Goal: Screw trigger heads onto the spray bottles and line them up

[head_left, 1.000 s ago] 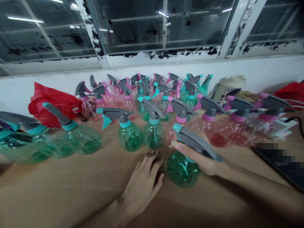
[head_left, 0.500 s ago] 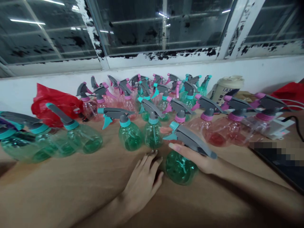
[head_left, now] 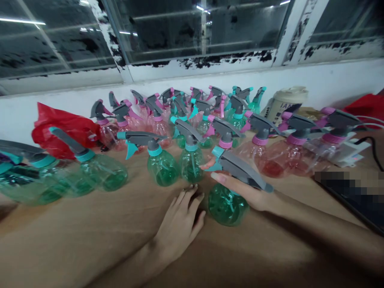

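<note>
My right hand (head_left: 249,193) is wrapped round the neck of a green spray bottle (head_left: 227,206), below its grey and turquoise trigger head. This bottle stands upright on the wooden table (head_left: 126,236), its head pointing left. Fingers curl behind the neck, partly hidden by the bottle. My left hand (head_left: 182,222) lies palm down on the table just left of that bottle, apart from it, with fingers loosely spread and nothing in them. Beyond the left hand stand two more green spray bottles (head_left: 163,169) with turquoise collars.
Several green bottles (head_left: 105,174) stand at the left before a red plastic bag (head_left: 64,126). Pink spray bottles (head_left: 274,162) line the right, and many more crowd the wall. A paper cup (head_left: 288,102) stands at the back right; a dark flat device (head_left: 351,200) lies at the right edge.
The whole view has shifted slightly, so things sit a little higher and further left. Both hands keep their places; the right still grips the spray bottle.
</note>
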Available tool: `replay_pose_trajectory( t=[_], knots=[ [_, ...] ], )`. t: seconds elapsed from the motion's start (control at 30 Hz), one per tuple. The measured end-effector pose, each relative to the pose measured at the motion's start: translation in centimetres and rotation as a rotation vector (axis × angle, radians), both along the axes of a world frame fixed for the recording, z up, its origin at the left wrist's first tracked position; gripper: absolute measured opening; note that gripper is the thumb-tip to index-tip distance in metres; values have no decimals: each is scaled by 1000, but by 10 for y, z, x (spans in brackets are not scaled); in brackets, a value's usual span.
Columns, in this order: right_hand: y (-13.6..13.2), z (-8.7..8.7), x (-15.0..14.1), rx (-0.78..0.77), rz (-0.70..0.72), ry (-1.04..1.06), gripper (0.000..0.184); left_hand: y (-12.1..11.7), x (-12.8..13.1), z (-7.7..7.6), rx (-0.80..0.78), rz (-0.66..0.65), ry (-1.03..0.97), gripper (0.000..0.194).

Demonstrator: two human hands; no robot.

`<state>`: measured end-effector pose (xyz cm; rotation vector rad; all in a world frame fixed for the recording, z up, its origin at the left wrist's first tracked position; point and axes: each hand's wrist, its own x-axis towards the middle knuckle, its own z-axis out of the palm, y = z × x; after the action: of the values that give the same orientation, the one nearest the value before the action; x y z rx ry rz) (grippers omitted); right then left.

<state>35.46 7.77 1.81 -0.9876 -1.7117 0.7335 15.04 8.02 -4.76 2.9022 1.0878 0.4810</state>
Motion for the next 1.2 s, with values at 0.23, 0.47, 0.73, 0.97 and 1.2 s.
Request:
replay_pose_trajectory(
  t=[0.23,0.47,0.73,0.97,1.2],
  knots=[
    [2,1,1,82,32,-5,15,1,-2,-3,20,-6,-13,31],
    [-2,4,1,109,-40,-46,18,0,-2,-2,-10,9,-13,34],
    [-1,4,-1,105,17,-2,18,1,-1,0,-40,6,-45,36],
    [-4,1,0,78,-13,16,28,2,-1,-3,-44,25,-86,41],
    [-4,-1,0,168,6,55,30,1,-1,-3,-53,26,-97,42]
  ],
)
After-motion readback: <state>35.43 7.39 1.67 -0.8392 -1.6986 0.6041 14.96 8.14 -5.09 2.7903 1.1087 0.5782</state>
